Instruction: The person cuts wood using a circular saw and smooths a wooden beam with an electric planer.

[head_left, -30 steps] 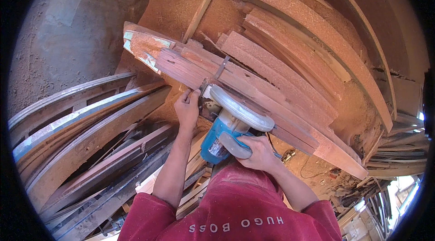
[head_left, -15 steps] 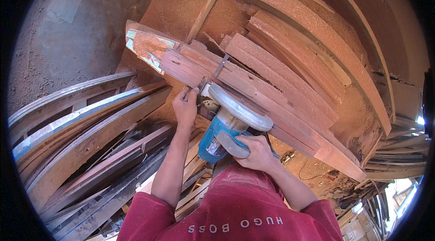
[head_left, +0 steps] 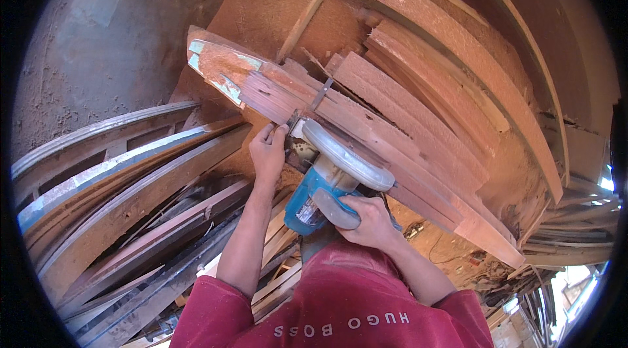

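One circular saw (head_left: 330, 174), with a blue motor housing and silver blade guard, is resting on the near edge of a reddish plank (head_left: 269, 96). The right hand (head_left: 374, 222) is gripping the saw's grey rear handle (head_left: 335, 209), its fingers closing around it and its thumb lying along the top. The left hand (head_left: 267, 152) is reaching to the front corner of the saw base; its fingers are bending in toward the thumb, but whether they are pinching a part there cannot be told. A thin metal bar (head_left: 320, 94) is projecting from the saw's front across the adjoining boards. Pale green paint (head_left: 231, 88) is showing at the far-left end of the board group. Beyond it, a broad curved beam (head_left: 432, 40) is arching over sawdust; at left, curved timbers (head_left: 140, 201) are lying stacked.
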Action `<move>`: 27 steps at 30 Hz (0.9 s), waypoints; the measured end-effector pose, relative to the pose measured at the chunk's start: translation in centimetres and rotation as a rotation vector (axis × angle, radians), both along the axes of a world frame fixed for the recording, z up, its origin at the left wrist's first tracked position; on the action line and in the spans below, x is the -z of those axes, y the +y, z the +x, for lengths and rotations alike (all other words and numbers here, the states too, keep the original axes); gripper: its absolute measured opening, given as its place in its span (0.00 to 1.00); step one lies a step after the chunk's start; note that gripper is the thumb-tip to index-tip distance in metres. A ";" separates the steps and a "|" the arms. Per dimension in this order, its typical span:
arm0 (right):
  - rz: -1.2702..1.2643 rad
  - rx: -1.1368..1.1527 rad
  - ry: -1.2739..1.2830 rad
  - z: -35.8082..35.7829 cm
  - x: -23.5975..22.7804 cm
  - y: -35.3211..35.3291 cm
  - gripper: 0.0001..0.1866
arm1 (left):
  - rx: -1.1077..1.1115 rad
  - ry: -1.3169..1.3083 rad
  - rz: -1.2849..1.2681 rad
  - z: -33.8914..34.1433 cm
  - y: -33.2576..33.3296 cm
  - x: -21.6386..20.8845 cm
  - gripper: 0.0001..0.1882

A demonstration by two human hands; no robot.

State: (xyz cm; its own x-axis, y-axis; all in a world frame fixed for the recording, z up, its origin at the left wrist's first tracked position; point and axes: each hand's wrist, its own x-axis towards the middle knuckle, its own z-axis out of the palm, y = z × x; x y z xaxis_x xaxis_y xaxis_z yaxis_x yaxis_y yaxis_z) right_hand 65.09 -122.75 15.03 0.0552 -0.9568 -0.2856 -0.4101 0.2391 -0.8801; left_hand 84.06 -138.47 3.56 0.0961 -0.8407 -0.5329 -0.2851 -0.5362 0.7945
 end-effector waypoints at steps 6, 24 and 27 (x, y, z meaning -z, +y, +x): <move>-0.004 0.022 -0.001 0.6 -0.1 -1.0 0.20 | -0.051 0.051 0.008 -0.2 -0.6 -0.6 0.32; 0.000 0.039 -0.003 2.2 -0.3 -2.9 0.21 | 0.012 0.013 0.005 1.7 -2.9 -0.2 0.31; -0.012 0.036 -0.005 2.4 -0.3 -3.2 0.21 | -0.004 0.010 0.002 2.1 -3.0 -0.2 0.31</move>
